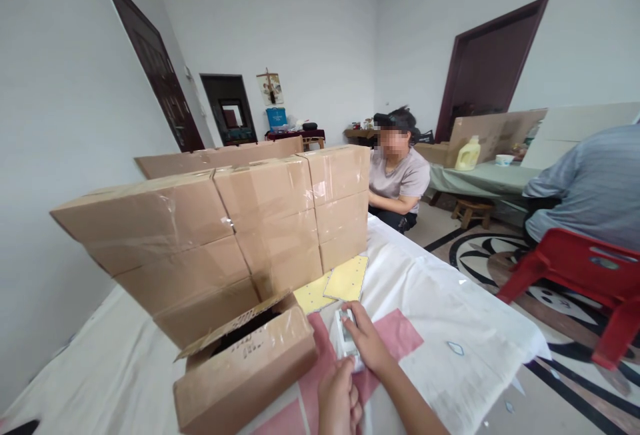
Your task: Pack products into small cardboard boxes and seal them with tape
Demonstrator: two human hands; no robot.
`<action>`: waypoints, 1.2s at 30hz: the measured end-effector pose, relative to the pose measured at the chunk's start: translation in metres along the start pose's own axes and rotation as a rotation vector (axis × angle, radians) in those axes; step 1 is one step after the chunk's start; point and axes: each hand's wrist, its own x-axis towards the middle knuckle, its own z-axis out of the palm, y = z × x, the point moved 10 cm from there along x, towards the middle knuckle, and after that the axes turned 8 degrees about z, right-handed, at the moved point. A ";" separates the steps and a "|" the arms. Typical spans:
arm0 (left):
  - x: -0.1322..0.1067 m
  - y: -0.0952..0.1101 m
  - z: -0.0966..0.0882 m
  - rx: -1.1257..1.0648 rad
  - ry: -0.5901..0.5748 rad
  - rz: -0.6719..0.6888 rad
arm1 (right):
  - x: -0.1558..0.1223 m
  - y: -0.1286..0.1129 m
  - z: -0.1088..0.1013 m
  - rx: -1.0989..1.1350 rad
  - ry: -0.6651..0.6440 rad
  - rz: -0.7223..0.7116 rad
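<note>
My right hand (369, 340) lies over a small white rectangular device (345, 333) on the table, fingers curled round its right side. My left hand (339, 400) is close beneath it at the device's near end, fingers curled in; what it holds is hidden. Just beyond the device lie two yellow perforated cards (346, 279). An open cardboard box (245, 361) sits to the left of my hands, flap raised.
Stacked taped cardboard boxes (220, 235) fill the table's left and back. The table has a white cloth (440, 308) with pink patches. A seated person (397, 175) faces me beyond the boxes. Another person (590, 185) sits on a red chair (585, 268) at right.
</note>
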 end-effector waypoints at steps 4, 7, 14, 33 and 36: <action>-0.003 -0.001 0.005 0.010 -0.034 -0.001 | -0.001 -0.007 0.001 -0.011 -0.013 -0.037; 0.001 -0.012 0.003 0.058 -0.032 -0.022 | -0.002 -0.012 0.003 0.017 -0.045 -0.057; 0.009 -0.022 -0.002 0.070 -0.054 0.043 | -0.001 -0.015 0.005 0.024 -0.077 -0.089; -0.005 -0.007 -0.006 0.079 -0.067 0.086 | 0.002 -0.013 0.004 0.009 -0.097 -0.082; -0.001 -0.006 -0.010 0.102 -0.052 0.135 | 0.001 -0.013 0.004 0.003 -0.096 -0.089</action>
